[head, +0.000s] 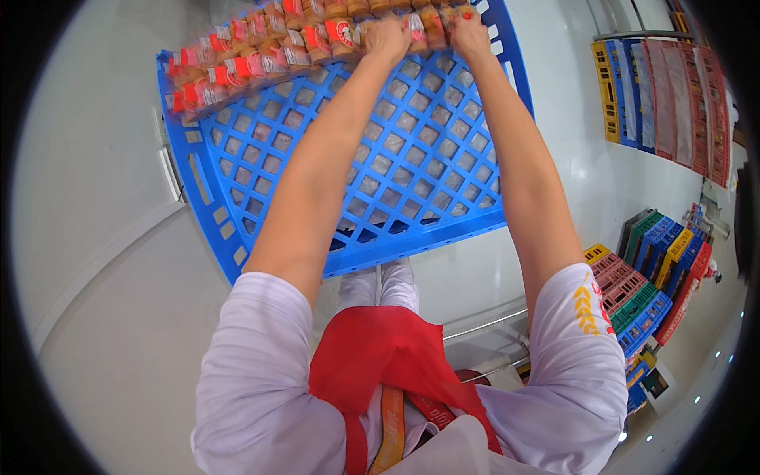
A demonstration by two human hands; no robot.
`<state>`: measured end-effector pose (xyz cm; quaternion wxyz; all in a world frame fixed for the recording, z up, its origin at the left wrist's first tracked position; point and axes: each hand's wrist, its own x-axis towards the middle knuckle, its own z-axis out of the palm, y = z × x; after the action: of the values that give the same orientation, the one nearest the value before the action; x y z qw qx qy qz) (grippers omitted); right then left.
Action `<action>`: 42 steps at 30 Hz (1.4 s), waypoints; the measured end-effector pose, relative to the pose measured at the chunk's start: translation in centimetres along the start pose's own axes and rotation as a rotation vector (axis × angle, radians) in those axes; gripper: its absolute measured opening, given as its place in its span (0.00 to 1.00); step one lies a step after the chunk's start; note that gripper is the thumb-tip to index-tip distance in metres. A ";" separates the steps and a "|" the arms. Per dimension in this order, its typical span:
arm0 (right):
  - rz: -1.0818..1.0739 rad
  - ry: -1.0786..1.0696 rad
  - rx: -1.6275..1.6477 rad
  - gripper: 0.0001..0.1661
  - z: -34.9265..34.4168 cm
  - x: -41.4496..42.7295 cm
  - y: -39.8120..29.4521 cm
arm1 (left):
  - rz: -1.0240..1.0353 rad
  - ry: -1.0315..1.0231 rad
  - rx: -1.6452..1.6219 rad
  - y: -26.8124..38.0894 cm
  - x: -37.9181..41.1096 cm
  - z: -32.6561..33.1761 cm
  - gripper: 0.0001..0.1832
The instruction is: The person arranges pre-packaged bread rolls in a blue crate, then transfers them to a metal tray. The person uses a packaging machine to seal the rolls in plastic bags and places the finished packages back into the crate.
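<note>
A blue plastic crate [409,237] with a lattice bottom lies before me, tilted in the view. Wrapped packs of round baked goods [261,53], with red and white labels, fill its far side in rows. My left hand [389,38] is on the packs near the middle of the front row, fingers bent down over them. At the right end of that row, close to the crate's far right corner, my right hand [470,35] rests on another pack. The fingertips of both hands are partly hidden, so a firm hold cannot be made out. Through the lattice, clear wrapping shows beneath the crate.
Stacked yellow, blue and red crates [662,107] stand at the upper right. Lower right are more stacks of coloured crates [629,285]. A pale wall with a white trim strip [101,267] runs along the left. Metal rails [487,323] lie below the crate, near my right side.
</note>
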<state>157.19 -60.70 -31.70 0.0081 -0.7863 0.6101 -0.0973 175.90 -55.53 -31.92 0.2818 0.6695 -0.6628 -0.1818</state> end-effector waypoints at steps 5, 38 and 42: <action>0.036 -0.111 0.163 0.15 -5.2 -8.4 -1.9 | -0.040 -0.113 -0.095 2.3 -7.9 -3.5 0.14; -1.941 -1.001 0.592 0.19 -42.2 -66.2 -46.0 | -1.673 1.372 0.522 40.6 -81.4 -40.1 0.09; -2.257 -0.978 0.760 0.16 -44.5 -79.2 -44.8 | -1.934 1.468 0.627 48.2 -89.2 -36.8 0.09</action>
<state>174.16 31.62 6.50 0.3658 -0.7668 -0.5214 0.0801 155.80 39.64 14.79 0.1642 0.8624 0.3975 0.2669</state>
